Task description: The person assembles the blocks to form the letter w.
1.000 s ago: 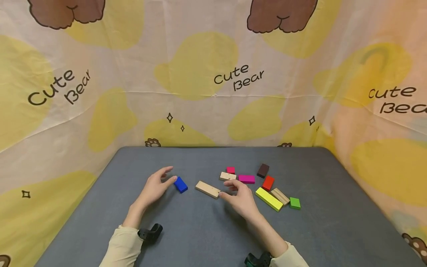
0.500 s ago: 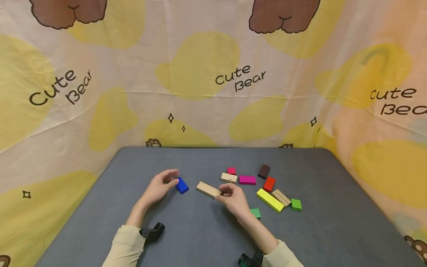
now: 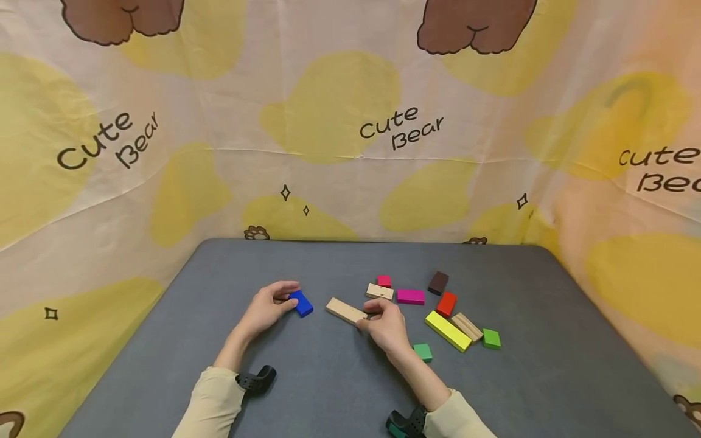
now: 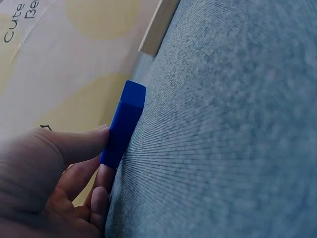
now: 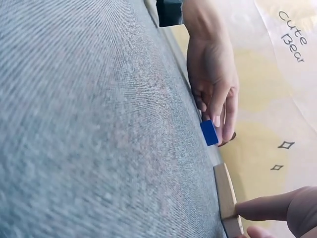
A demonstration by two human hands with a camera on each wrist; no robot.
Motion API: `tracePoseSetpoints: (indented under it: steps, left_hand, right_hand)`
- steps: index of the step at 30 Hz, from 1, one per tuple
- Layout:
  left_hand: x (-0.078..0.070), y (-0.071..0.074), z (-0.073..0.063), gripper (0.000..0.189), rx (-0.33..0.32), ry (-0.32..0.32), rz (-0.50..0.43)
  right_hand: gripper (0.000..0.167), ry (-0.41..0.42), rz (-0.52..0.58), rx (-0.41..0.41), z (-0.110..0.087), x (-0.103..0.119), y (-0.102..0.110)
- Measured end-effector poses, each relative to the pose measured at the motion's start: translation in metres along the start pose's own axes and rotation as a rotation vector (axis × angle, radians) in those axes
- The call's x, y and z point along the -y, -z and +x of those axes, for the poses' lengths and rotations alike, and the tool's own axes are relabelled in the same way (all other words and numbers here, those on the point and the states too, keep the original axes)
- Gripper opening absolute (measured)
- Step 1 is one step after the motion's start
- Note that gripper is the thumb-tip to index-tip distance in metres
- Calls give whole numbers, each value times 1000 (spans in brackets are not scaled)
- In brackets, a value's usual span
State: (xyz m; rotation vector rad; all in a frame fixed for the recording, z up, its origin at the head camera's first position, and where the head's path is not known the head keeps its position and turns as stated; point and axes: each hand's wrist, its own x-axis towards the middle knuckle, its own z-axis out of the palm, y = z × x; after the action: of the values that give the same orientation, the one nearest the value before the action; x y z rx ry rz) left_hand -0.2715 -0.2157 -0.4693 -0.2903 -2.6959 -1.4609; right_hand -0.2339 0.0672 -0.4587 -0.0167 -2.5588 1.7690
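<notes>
A blue block [image 3: 303,305] lies on the grey table, its left end between the thumb and fingers of my left hand [image 3: 266,311]. The left wrist view shows the thumb on one side of that block [image 4: 125,121] and curled fingers at its lower end. Just to the right is a long plain wooden block [image 3: 344,310], flat on the table. My right hand [image 3: 387,329] pinches its right end. In the right wrist view a fingertip presses on the wooden block [image 5: 226,193]; the other fingers are partly cut off.
Right of my hands lie a yellow block [image 3: 448,331], a ridged wooden block [image 3: 467,327], a red block [image 3: 446,304], a light green block [image 3: 491,339] and a dark brown block [image 3: 438,283]. Behind are magenta [image 3: 411,297], short wooden [image 3: 380,292] and pink blocks [image 3: 384,281]. A green block [image 3: 423,352] sits beside my right forearm.
My left hand has closed its thumb and fingers on the blue block. My right hand has shifted left onto the wooden block's end, uncovering the green block by the forearm.
</notes>
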Motion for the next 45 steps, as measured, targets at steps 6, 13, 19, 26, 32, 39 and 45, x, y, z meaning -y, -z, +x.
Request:
tracePoseSetpoints:
  steps: [6, 13, 19, 26, 32, 39, 45]
  left_hand:
    - [-1, -2, 0, 41, 11, 19, -46]
    - [-3, -3, 0, 41, 20, 31, -66]
    - [-4, -3, -1, 40, 20, 36, -83]
    - [-1, -3, -2, 40, 13, 44, -88]
    - [0, -3, -2, 40, 10, 43, -92]
    - [0, -3, -3, 40, 7, 47, -96]
    - [-1, -2, -3, 42, 8, 53, -97]
  right_hand:
    - [33, 12, -13, -11, 0, -1, 0]
    - [32, 20, -29, -6, 0, -2, 2]
    - [32, 16, -28, 1, -1, -3, 3]
    - [30, 12, -36, 37, -3, -2, 2]
    - [30, 12, -57, 56, -6, -2, 1]
    - [30, 29, -60, 101, -11, -2, 0]
    - [29, 27, -73, 129, -17, 2, -4]
